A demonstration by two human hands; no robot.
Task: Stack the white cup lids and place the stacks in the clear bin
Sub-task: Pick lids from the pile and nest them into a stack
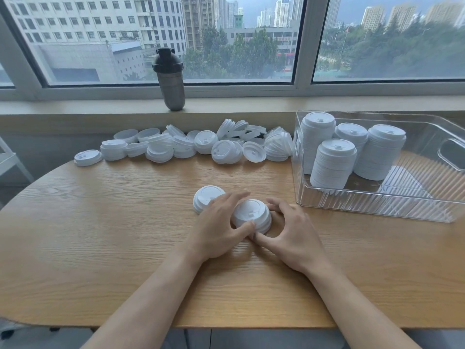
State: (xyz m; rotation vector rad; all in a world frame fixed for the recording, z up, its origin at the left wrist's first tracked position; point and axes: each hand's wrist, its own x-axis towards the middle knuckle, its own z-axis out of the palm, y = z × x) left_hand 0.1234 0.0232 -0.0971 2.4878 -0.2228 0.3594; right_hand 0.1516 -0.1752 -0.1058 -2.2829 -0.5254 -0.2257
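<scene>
Four tall stacks of white cup lids (332, 163) already stand upright in the near-left part of the clear bin (377, 207), whose right half shows only bare floor, so a good share of the work looks done. Much is left: a long heap of loose lids (201, 144) lies along the far edge of the wooden worktop (100, 222), some lying flat in short piles of two or three, others tipped on edge. At the centre, the left hand (216, 227) and right hand (289, 230) cup a short stack of lids (251, 215) between curled fingers and thumbs, the thumb tips meeting at its near side. A second short stack (207, 199) sits just beside it, partly under the left fingers. Judging by this, a new stack is only beginning. A dark shaker bottle (169, 79) stands on the windowsill
</scene>
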